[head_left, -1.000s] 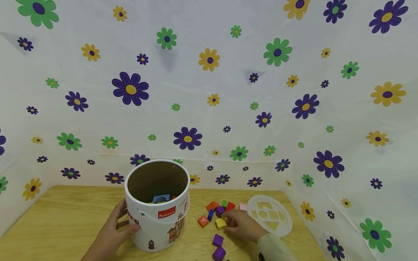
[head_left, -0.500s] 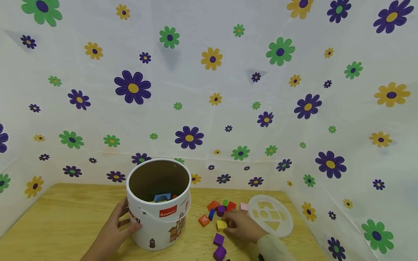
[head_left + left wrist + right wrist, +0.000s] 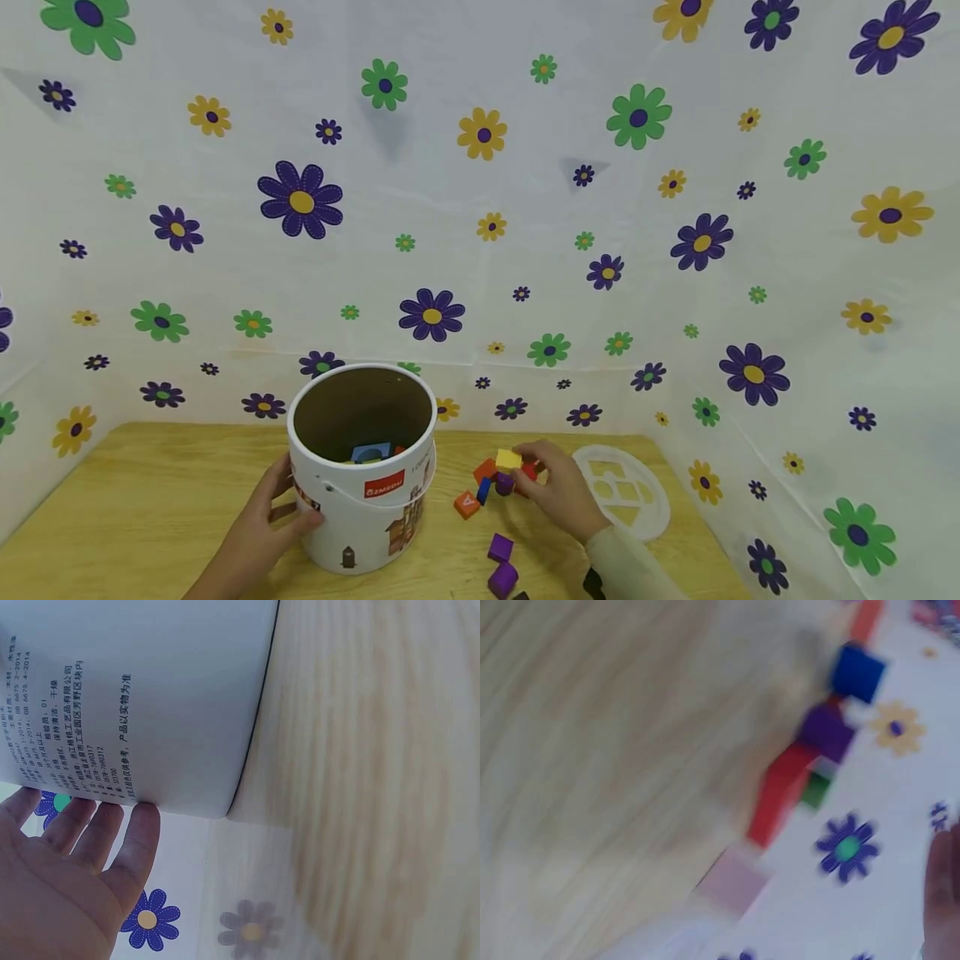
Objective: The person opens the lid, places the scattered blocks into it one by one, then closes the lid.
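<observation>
A white bucket [image 3: 356, 525] with a printed label stands upright, holding several blocks, among them a blue one [image 3: 372, 452]. My left hand [image 3: 258, 529] rests against its left side; in the left wrist view the fingertips [image 3: 142, 825] touch the wall, fingers nearly straight. My right hand [image 3: 562, 492] pinches a yellow block [image 3: 508, 460] above the loose blocks. Under it lie an orange block [image 3: 484, 471], a blue block [image 3: 484, 490], a purple block [image 3: 504, 483] and a red block [image 3: 780, 791], partly covered in the head view. The yellow block is out of sight in the blurred right wrist view.
A white lid with cut-out shapes [image 3: 660, 508] lies right of my right hand. Nearer me are a purple cube [image 3: 500, 547] and a purple cylinder [image 3: 503, 578]. An orange letter block [image 3: 467, 504] sits beside the bucket. A flowered curtain [image 3: 540, 250] hangs behind the wooden table [image 3: 172, 500].
The yellow block has left the table, lifted by my right hand and moved up and away over the other blocks. My left hand and the bucket have stayed in place.
</observation>
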Tool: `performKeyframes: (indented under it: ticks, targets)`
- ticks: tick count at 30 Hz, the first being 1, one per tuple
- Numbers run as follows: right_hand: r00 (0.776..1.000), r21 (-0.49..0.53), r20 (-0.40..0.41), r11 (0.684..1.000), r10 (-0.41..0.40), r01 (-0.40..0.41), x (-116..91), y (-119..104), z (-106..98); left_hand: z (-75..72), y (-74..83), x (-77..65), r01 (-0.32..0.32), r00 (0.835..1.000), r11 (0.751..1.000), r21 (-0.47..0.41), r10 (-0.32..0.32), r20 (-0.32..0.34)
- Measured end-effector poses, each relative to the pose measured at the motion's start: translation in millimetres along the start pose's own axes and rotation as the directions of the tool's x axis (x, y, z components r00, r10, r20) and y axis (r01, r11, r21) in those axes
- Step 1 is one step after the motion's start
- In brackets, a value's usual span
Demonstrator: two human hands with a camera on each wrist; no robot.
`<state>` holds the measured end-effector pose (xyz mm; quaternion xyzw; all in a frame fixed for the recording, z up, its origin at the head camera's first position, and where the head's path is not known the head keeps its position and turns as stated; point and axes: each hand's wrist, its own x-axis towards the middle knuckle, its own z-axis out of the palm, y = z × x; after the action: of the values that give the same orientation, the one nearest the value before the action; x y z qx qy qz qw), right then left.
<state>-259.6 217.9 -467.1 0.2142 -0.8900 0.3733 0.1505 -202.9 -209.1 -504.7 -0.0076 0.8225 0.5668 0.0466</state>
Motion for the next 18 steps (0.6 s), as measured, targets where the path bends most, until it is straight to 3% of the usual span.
performKeyframes:
  ticks: [3, 5, 12, 18]
  targets:
    - [0.985, 0.106, -0.172, 0.994, 0.013, 0.005, 10, -18, 0, -1.1, 0.0, 0.4, -0.004, 1.0, 1.0, 0.003, 0.004, -0.003]
    - [0.974, 0.184, -0.227, 0.983, 0.019, 0.024, 17, -32, -1, -1.7, 0.1, 0.7, -0.013, 1.0, 1.0, 0.01, 0.013, -0.005]
    - [0.977, 0.273, -0.211, 0.956, -0.045, 0.103, 39, -69, 4, -3.1, -0.4, 0.0, -0.026, 1.0, 0.999, 0.023, 0.027, -0.014]
    - [0.982, 0.334, -0.184, 0.937, -0.039, 0.1, 50, -97, 15, -1.5, -1.0, -0.8, -0.033, 0.999, 0.999, 0.012, 0.033, -0.022]
